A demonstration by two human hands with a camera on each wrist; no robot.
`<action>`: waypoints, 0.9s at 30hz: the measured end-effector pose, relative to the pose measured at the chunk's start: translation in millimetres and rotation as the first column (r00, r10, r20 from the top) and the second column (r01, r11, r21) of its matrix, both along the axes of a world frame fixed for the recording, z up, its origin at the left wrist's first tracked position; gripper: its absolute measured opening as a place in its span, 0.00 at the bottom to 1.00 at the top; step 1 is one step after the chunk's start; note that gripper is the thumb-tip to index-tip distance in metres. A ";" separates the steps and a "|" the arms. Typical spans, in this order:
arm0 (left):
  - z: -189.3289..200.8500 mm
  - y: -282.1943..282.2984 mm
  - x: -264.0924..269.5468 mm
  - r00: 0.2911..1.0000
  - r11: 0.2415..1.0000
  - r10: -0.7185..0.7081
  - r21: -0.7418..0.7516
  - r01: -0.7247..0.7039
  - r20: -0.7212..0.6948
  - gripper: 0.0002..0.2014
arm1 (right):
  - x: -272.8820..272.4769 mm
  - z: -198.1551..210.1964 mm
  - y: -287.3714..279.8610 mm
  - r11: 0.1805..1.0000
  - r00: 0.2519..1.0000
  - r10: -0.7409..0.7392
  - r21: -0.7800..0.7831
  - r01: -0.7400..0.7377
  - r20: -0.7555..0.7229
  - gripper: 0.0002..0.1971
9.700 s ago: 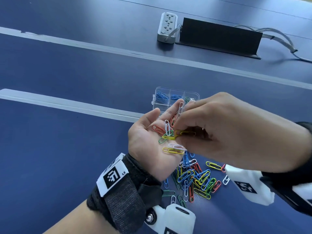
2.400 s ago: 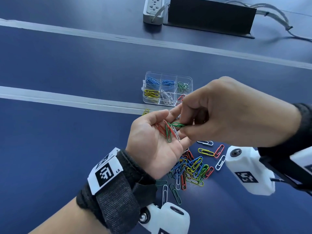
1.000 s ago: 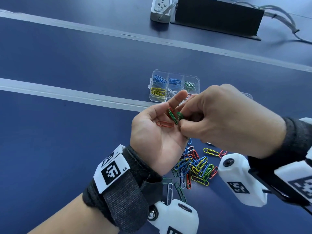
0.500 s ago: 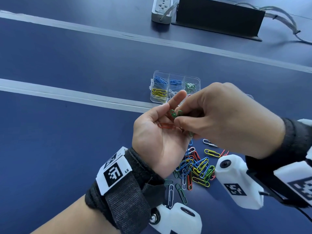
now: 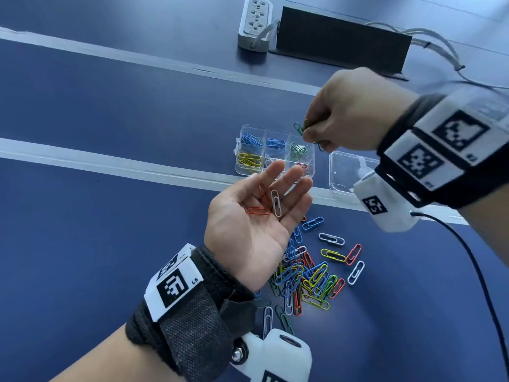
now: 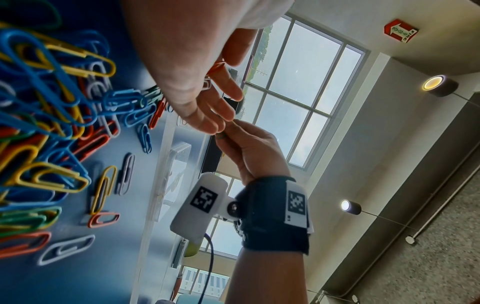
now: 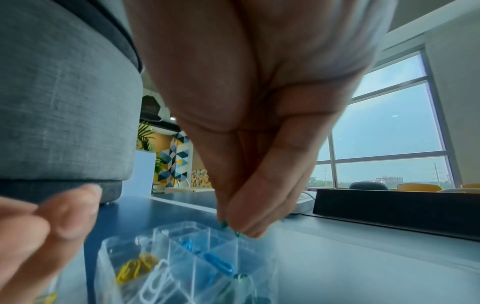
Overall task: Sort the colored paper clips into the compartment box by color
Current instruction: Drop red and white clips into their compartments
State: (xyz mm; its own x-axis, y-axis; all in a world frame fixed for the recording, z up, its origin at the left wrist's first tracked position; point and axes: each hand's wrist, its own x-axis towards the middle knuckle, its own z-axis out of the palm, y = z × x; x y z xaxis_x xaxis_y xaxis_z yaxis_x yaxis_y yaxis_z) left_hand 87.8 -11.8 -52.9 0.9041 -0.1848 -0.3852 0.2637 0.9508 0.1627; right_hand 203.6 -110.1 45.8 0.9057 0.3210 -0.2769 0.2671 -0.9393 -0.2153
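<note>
My right hand (image 5: 344,117) pinches green paper clips (image 5: 298,128) just above the far right corner of the clear compartment box (image 5: 239,168); in the right wrist view the green clips (image 7: 230,227) poke out below my fingertips over the box (image 7: 182,232). The box's cells hold blue, yellow, white, green and red clips. My left hand (image 5: 256,219) lies palm up in front of the box, with red clips (image 5: 259,209) and a white clip (image 5: 276,206) resting on it. A mixed pile of clips (image 5: 308,277) lies on the blue table under that hand.
The box's clear lid (image 5: 345,172) lies to its right. A power strip (image 5: 254,23) and a black panel (image 5: 341,40) with cables sit at the far edge. White seams cross the table. A cable (image 5: 473,266) runs from my right wrist camera.
My right hand has left the left palm and moved up and right over the box, carrying green clips. The left palm now shows only red and white clips.
</note>
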 end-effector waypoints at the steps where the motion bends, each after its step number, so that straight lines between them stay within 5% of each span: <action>1: 0.0 0.4 0.2 1.000 1.000 0.000 0.004 0.000 0.001 0.14 | 1.6 -2.8 2.5 0.999 1.000 0.013 -0.037 -0.013 0.000 0.05; 8: 0.2 0.7 0.2 1.000 1.000 -0.015 0.025 0.016 -0.006 0.15 | 3.7 -8.6 17.7 0.982 0.999 0.047 -0.182 -0.045 0.006 0.07; 19: 4.2 3.1 -0.5 0.999 0.999 -0.042 0.002 0.042 0.028 0.16 | 5.2 -6.7 10.5 0.999 0.999 0.043 -0.011 -0.043 0.029 0.06; 27: 5.8 5.2 -5.6 0.993 0.992 -0.090 -0.084 0.097 0.077 0.26 | -30.9 2.1 -8.7 0.906 0.914 0.381 0.141 -0.399 0.139 0.08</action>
State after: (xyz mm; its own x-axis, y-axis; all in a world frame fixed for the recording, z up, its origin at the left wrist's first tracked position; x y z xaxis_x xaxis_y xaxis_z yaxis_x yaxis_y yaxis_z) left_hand 82.2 -6.6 -47.1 0.9062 -0.3002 -0.2976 0.3428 0.9339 0.1017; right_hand 172.8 -118.8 47.9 0.7200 0.6867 -0.1001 0.6344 -0.7098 -0.3061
